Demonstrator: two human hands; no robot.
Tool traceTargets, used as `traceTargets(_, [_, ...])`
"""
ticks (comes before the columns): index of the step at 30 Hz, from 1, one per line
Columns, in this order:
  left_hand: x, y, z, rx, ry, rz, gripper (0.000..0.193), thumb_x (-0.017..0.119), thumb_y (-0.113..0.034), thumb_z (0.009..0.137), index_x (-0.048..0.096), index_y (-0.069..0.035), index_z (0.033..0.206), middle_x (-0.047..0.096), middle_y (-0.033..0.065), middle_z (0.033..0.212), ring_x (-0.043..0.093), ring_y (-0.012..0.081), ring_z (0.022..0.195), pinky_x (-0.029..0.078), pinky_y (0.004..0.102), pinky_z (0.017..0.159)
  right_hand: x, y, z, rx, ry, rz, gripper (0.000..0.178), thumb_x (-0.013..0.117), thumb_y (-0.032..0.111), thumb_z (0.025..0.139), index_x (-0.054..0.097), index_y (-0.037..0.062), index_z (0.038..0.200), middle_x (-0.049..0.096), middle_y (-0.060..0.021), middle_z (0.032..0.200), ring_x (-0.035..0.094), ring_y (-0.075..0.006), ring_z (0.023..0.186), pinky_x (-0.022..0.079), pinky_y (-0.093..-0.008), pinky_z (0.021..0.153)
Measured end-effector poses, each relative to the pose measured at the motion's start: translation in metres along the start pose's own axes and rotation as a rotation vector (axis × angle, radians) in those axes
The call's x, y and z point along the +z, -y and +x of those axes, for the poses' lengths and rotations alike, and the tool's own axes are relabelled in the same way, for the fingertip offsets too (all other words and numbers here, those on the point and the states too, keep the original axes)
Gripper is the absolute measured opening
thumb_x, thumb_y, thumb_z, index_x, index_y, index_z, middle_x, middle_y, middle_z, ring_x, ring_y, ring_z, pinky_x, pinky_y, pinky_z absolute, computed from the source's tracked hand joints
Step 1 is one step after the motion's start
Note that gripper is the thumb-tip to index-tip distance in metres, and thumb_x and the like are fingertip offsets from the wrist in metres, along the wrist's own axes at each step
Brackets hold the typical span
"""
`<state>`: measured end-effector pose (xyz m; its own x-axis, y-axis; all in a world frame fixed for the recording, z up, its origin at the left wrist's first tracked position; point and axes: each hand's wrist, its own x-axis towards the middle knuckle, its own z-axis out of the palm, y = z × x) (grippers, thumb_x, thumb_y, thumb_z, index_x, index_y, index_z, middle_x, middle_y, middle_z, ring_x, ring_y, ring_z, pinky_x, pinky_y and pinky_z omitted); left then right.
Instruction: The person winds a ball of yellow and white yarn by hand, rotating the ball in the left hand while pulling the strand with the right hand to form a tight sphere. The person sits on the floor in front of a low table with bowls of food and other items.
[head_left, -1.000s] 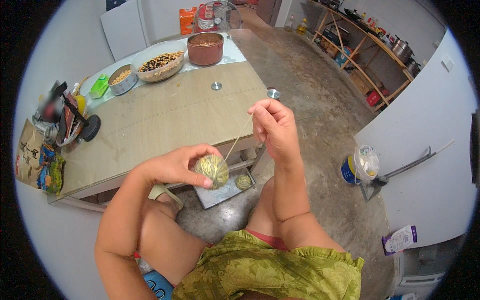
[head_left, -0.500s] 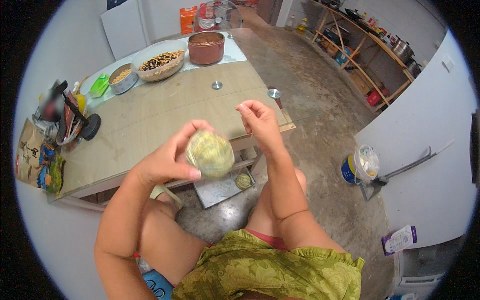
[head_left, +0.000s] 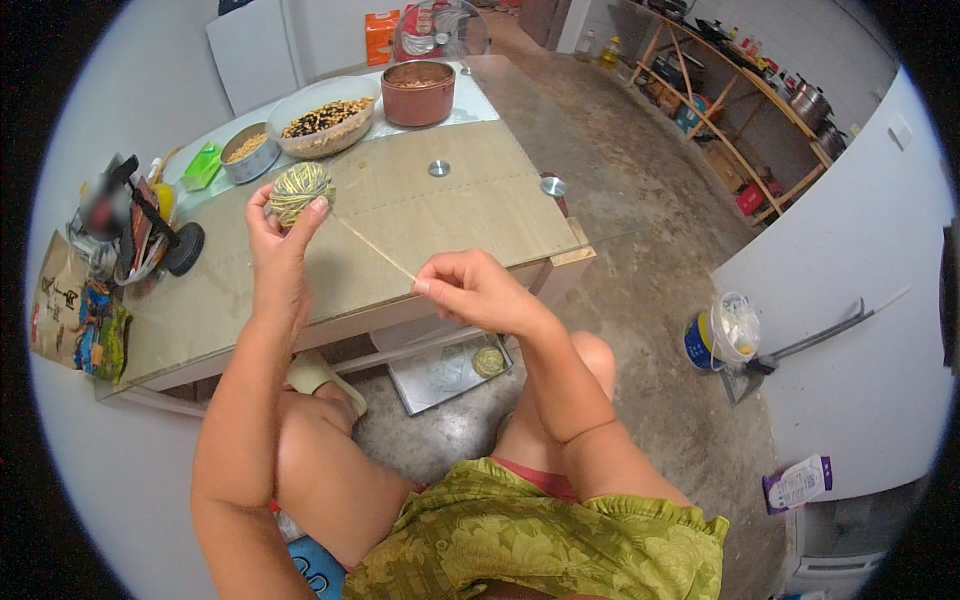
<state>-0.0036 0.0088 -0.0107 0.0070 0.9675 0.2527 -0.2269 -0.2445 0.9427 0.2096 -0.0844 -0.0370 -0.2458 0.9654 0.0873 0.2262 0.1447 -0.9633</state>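
Observation:
A ball of green and yellow yarn (head_left: 302,192) is held up over the table's left part by my left hand (head_left: 278,235), fingers curled round its underside. From the ball a pale strand of yarn (head_left: 372,245) runs taut down to the right. My right hand (head_left: 468,290) pinches that strand between thumb and fingertips, just above the table's front edge. A second, smaller ball of yarn (head_left: 488,361) lies in a shallow grey tray (head_left: 430,388) on the floor beneath the table.
On the table (head_left: 400,200) stand a brown pot (head_left: 418,100), a clear bowl of mixed grains (head_left: 345,145), a small tin (head_left: 255,165) and a green tray (head_left: 201,168). A phone stand (head_left: 180,250) is at the left. A bucket (head_left: 735,330) and dustpan (head_left: 740,382) are on the right floor.
My left hand has carried the yarn ball up and to the left. My right hand has come lower and leftward, and the strand now shows stretched between both hands.

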Motion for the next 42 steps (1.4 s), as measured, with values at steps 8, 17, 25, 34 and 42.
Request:
traceTargets(8, [-0.003,-0.004,-0.007,0.042,0.261,0.442,0.061,0.073,-0.007,0.070,0.042,-0.011,0.122,0.053,0.0040,0.106,0.052,0.0155,0.100,0.042,0.0287,0.089,-0.013,0.048,-0.038,-0.183,0.147,0.276,0.015,0.061,0.017,0.089,0.064,0.0021,0.087,0.057,0.0010,0.067,0.050,-0.0047,0.055,0.038,-0.0193,0.047])
traceTargets(17, [0.015,-0.015,-0.033,-0.379,1.226,0.362,0.066,0.079,-0.012,0.067,0.043,-0.007,0.122,0.052,0.0013,0.108,0.049,0.0118,0.101,0.040,0.0273,0.090,-0.042,0.026,-0.035,-0.435,-0.268,0.583,0.017,0.057,0.019,0.092,0.061,0.0030,0.087,0.049,0.0027,0.059,0.040,-0.0038,0.046,0.032,-0.0187,0.041])
traceTargets(25, [0.020,-0.022,-0.044,-0.533,1.470,0.032,0.069,0.079,-0.008,0.067,0.041,-0.006,0.124,0.050,0.0043,0.116,0.049,0.0131,0.109,0.042,0.0295,0.093,-0.053,-0.001,-0.010,-0.233,-0.476,0.664,0.019,0.056,0.021,0.093,0.060,0.0029,0.088,0.045,0.0042,0.056,0.037,-0.0033,0.045,0.032,-0.0187,0.042])
traceTargets(34, [0.021,-0.032,-0.040,-0.309,0.832,-0.268,0.086,0.086,-0.028,0.056,0.034,-0.011,0.122,0.049,0.0143,0.126,0.050,0.0248,0.117,0.040,0.0405,0.102,-0.049,-0.023,0.007,-0.064,-0.573,0.391,0.020,0.057,0.022,0.091,0.063,0.0027,0.089,0.047,0.0043,0.058,0.039,-0.0037,0.048,0.031,-0.0184,0.043])
traceTargets(42, [0.011,-0.018,-0.010,0.008,0.315,-0.308,0.063,0.065,-0.027,0.082,0.032,-0.007,0.131,0.046,0.0102,0.128,0.045,0.0230,0.122,0.032,0.0399,0.108,-0.019,-0.020,0.012,-0.006,-0.362,0.188,0.021,0.056,0.021,0.091,0.065,0.0029,0.087,0.047,0.0067,0.061,0.039,-0.0025,0.053,0.032,-0.0199,0.047])
